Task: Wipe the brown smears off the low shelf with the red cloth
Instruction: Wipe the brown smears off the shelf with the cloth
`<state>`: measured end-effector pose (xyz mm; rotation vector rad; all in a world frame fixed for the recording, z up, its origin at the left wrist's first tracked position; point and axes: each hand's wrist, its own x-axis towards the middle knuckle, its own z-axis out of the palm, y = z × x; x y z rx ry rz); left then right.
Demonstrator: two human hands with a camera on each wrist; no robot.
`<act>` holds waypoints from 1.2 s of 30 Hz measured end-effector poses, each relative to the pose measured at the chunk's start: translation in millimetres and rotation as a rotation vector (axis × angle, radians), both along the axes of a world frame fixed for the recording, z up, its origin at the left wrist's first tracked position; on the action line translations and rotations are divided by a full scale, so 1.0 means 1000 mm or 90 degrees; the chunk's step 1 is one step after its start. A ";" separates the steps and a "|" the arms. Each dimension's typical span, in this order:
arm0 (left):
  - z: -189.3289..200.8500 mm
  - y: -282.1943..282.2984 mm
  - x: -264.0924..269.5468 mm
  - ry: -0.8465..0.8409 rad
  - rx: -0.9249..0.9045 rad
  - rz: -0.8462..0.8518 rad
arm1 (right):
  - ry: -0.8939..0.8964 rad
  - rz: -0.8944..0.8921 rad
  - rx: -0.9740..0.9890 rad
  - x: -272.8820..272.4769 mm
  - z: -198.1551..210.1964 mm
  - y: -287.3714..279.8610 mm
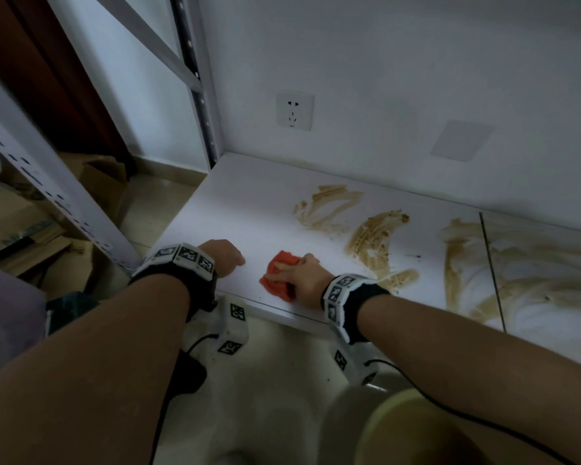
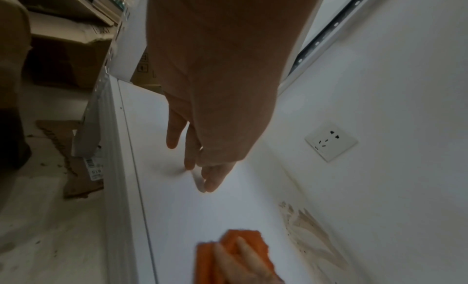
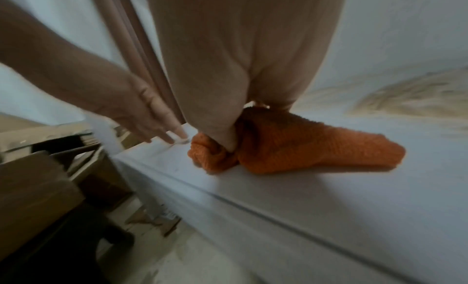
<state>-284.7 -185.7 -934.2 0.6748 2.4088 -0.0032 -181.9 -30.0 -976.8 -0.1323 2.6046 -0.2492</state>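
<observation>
Right hand point(image 1: 302, 275) lies on top of the red cloth point(image 1: 277, 275), fingers laid over the bunched fabric and thumb tucked into a fold at its near side, pinching it against the shelf point(image 1: 235, 209). The wrist view shows the cloth point(image 3: 291, 146) crumpled beneath the palm, its free end trailing out to the right of the hand and lying flat on the white surface.

Left hand point(image 1: 223, 255) sits just to the left of the cloth, apart from it, holding nothing. Its fingers point(image 2: 192, 148) point downward, loosely extended, with the tips touching the shelf point(image 2: 202, 218) surface close to the front edge.

Beyond the right hand, toward the wall and further to the right, brown smears point(image 1: 376, 239) streak the shelf in several curved bands; the nearest band lies just right of the right wrist, untouched by the cloth. The area directly under and between both hands is white.

Behind the smears, a wall socket point(image 1: 294, 110) is mounted on the white wall point(image 1: 416, 78). To the left of the left hand, a perforated metal upright point(image 1: 198, 85) rises at the shelf's back corner, with cardboard boxes point(image 1: 21, 216) on the floor beyond.
</observation>
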 end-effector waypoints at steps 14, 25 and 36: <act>0.023 0.010 0.016 0.019 -0.038 -0.057 | -0.103 -0.012 0.048 0.039 0.023 -0.001; 0.019 0.030 0.011 0.004 0.021 -0.098 | -0.139 0.050 0.158 0.002 0.019 -0.002; 0.008 0.054 -0.005 -0.021 0.072 -0.085 | -0.157 -0.077 0.125 -0.024 0.028 0.029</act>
